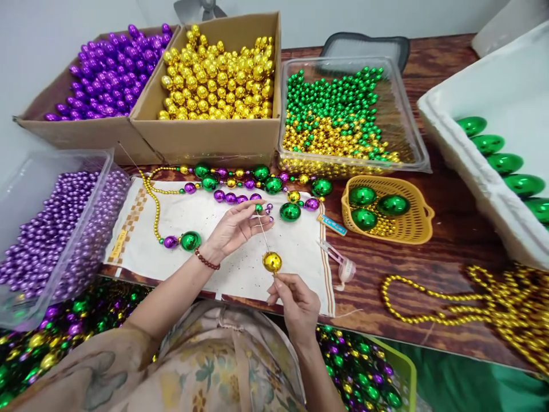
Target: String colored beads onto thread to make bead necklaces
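Observation:
A small green bead (258, 208) is pinched at the fingertips of my left hand (229, 228), whose other fingers stretch out. From that bead a thin needle or thread (263, 232) runs down to a larger gold bead (271, 262). My right hand (299, 302) is closed at the gold bead's lower edge; whether it grips the bead or a strand under it is hard to see. Below both hands lies a white towel (240, 277). Several purple beads (230, 198) sit behind my left hand. A strung bead garland (209, 182) curves along the towel's back edge, ending in a large green bead (191, 241).
Boxes of purple balls (114, 74) and gold balls (218, 80) stand behind. Around are a clear tub (414, 137), a lilac bead tub (51, 229), a yellow basket (412, 226), thread snips (330, 250), gold bead strands (493, 303) and a white foam box (454, 103).

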`<state>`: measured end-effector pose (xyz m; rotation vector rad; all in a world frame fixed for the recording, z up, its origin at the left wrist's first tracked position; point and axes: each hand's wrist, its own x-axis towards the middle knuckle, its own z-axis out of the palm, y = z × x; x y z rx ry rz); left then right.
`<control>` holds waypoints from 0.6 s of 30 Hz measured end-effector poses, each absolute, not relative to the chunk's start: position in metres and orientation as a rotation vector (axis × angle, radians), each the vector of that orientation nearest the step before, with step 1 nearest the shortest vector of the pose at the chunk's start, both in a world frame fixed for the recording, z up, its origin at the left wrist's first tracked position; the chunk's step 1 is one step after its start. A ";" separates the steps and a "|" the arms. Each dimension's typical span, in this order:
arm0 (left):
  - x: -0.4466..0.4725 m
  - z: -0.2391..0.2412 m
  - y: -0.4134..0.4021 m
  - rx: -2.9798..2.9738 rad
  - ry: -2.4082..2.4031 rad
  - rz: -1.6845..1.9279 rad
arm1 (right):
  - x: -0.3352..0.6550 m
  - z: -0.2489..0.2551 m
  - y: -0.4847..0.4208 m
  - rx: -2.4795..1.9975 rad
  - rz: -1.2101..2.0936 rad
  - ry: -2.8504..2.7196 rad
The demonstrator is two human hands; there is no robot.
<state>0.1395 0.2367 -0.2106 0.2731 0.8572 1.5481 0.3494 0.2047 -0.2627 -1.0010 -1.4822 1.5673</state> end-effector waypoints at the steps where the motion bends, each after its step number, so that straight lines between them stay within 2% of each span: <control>1: 0.139 -0.211 0.236 0.265 0.866 1.553 | 0.349 -0.263 0.204 -1.012 1.574 -1.461; 18: 0.134 -0.217 0.226 0.307 0.899 1.658 | 0.337 -0.260 0.196 -1.184 1.630 -1.277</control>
